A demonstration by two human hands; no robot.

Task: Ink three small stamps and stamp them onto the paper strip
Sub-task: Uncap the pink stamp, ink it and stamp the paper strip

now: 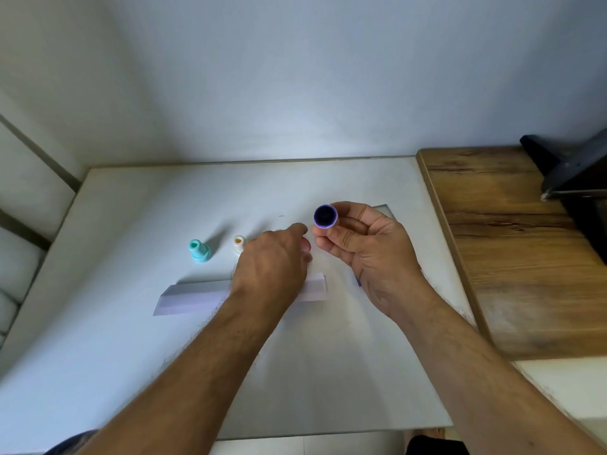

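My right hand (364, 254) holds a small purple stamp (325, 217) above the table, its dark inked face turned up toward me. My left hand (272, 261) hovers palm down over the right part of the white paper strip (193, 295), fingers curled close to the purple stamp; whatever is under them is hidden. A teal stamp (199, 251) and a small white and orange stamp (239, 243) stand upright on the white table (131, 323), just behind the strip and left of my left hand.
A small purple piece (358, 281) peeks out on the table below my right hand. A wooden surface (512, 257) adjoins the table on the right, with a dark object (571, 178) at its far end. Walls close the back and left.
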